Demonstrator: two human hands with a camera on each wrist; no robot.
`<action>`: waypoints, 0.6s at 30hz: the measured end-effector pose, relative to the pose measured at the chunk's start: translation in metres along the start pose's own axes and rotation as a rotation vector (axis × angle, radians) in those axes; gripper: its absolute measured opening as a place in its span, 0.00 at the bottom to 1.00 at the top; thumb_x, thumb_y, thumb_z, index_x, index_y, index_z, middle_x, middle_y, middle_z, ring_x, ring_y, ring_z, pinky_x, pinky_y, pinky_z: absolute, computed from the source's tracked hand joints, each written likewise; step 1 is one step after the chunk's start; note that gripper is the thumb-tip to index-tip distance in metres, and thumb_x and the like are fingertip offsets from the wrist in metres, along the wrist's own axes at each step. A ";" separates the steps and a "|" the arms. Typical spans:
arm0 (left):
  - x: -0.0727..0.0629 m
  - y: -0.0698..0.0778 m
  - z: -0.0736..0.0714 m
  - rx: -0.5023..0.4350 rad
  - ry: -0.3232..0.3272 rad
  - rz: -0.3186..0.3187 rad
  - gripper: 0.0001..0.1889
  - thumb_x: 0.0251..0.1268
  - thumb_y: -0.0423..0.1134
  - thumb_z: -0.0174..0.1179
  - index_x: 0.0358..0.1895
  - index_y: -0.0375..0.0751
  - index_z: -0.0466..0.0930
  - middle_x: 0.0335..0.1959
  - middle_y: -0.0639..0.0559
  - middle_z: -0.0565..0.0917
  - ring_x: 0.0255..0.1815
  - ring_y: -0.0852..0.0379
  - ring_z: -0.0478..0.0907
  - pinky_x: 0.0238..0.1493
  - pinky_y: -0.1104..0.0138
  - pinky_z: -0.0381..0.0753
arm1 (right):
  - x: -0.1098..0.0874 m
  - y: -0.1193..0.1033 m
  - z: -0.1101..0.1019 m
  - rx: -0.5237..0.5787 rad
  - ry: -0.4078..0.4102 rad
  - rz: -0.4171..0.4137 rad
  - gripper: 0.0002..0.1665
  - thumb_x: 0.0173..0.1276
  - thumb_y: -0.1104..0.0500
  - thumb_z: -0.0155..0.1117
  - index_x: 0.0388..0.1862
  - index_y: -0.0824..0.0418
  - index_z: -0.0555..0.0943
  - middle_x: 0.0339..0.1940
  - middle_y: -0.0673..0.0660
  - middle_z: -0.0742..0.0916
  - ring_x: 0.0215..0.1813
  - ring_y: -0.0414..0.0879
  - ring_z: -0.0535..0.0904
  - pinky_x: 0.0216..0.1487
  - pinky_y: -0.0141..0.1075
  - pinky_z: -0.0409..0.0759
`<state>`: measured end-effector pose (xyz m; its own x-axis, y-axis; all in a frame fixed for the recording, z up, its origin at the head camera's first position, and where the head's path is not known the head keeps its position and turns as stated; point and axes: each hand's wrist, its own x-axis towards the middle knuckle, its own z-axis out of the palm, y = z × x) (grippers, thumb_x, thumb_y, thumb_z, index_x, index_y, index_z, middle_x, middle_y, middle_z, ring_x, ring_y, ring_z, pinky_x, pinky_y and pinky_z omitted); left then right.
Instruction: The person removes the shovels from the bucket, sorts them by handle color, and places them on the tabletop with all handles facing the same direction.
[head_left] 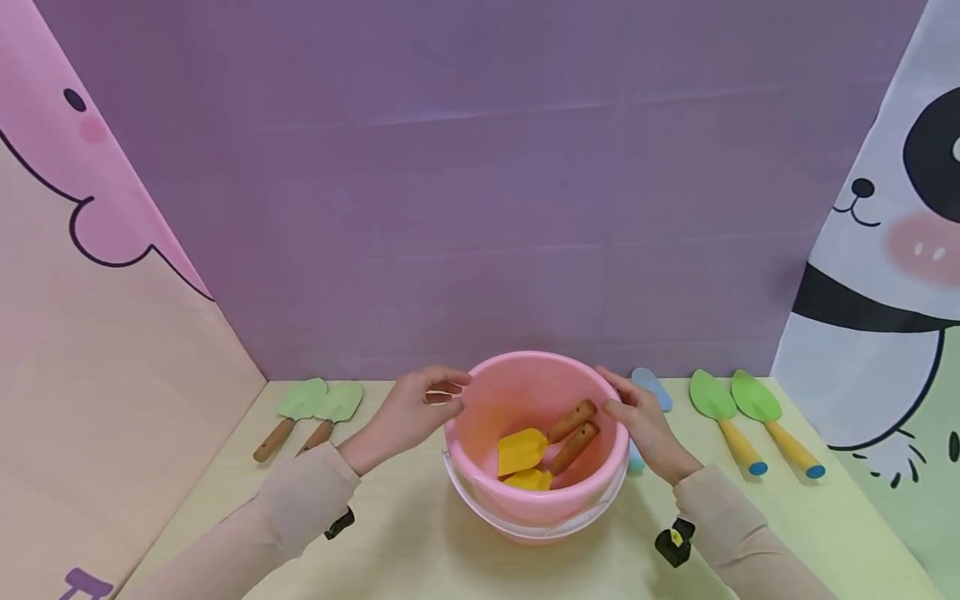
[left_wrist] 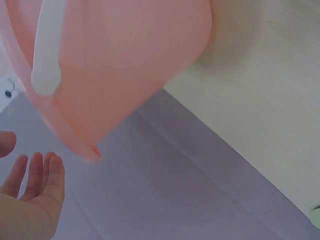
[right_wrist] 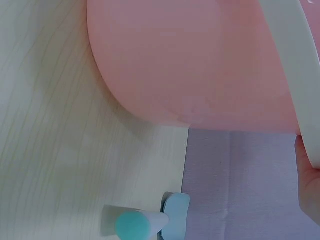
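Note:
A pink bucket with a white handle stands upright on the table. Inside it lie two yellow toy shovels with wooden grips. My left hand is at the bucket's left rim, fingers loosely bent; the left wrist view shows a gap between this hand and the rim. On the opposite side, my right hand touches the rim, its thumb lying over the edge and its fingers extended along the outside. Part of the right hand shows beside the white handle in its wrist view.
Two pale green shovels with wooden grips lie at the left. Right of the bucket are two green trowels with yellow grips. A blue shovel is partly hidden behind my right hand. A purple cloth wall rises behind the table.

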<state>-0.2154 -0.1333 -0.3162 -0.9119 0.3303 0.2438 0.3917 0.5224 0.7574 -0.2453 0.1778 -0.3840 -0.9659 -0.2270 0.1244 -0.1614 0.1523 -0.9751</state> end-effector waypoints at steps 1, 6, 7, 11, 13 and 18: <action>0.000 0.002 0.003 0.016 -0.024 0.009 0.16 0.58 0.31 0.57 0.51 0.33 0.77 0.48 0.42 0.80 0.47 0.48 0.78 0.51 0.59 0.78 | 0.000 0.001 0.000 0.001 -0.001 0.001 0.33 0.65 0.64 0.46 0.70 0.64 0.58 0.70 0.63 0.65 0.67 0.57 0.64 0.53 0.25 0.73; 0.001 0.012 0.017 0.077 -0.134 0.033 0.14 0.58 0.31 0.57 0.49 0.36 0.79 0.45 0.46 0.81 0.45 0.51 0.78 0.49 0.60 0.78 | 0.001 0.001 0.001 0.002 -0.005 0.001 0.33 0.65 0.64 0.46 0.70 0.64 0.58 0.70 0.62 0.64 0.67 0.57 0.63 0.55 0.28 0.72; 0.002 0.014 0.020 0.087 -0.153 0.034 0.14 0.58 0.31 0.57 0.49 0.37 0.79 0.45 0.47 0.81 0.45 0.52 0.78 0.49 0.61 0.78 | 0.001 0.001 0.001 0.000 -0.005 0.001 0.33 0.65 0.64 0.46 0.70 0.64 0.58 0.70 0.62 0.64 0.67 0.57 0.64 0.55 0.29 0.72; 0.011 0.022 0.033 0.089 -0.217 0.070 0.13 0.57 0.33 0.59 0.47 0.38 0.80 0.44 0.49 0.83 0.45 0.53 0.78 0.50 0.61 0.78 | 0.001 0.000 0.000 -0.011 -0.003 -0.005 0.33 0.65 0.63 0.46 0.70 0.63 0.58 0.70 0.62 0.65 0.67 0.57 0.64 0.55 0.29 0.72; 0.016 0.024 0.041 0.061 -0.235 0.090 0.14 0.56 0.35 0.61 0.46 0.37 0.80 0.44 0.48 0.83 0.45 0.52 0.78 0.51 0.61 0.77 | 0.001 0.000 0.000 -0.015 -0.001 -0.005 0.33 0.65 0.63 0.46 0.70 0.63 0.58 0.69 0.62 0.65 0.67 0.57 0.64 0.55 0.28 0.72; 0.026 0.025 0.060 -0.044 -0.258 0.073 0.18 0.54 0.36 0.63 0.48 0.33 0.79 0.46 0.43 0.82 0.48 0.50 0.78 0.53 0.60 0.76 | 0.000 0.001 0.001 0.007 0.003 0.000 0.33 0.65 0.64 0.46 0.70 0.63 0.58 0.70 0.62 0.64 0.67 0.56 0.63 0.52 0.24 0.72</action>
<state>-0.2217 -0.0647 -0.3273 -0.8179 0.5579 0.1405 0.4440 0.4569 0.7708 -0.2455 0.1769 -0.3849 -0.9664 -0.2243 0.1252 -0.1603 0.1455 -0.9763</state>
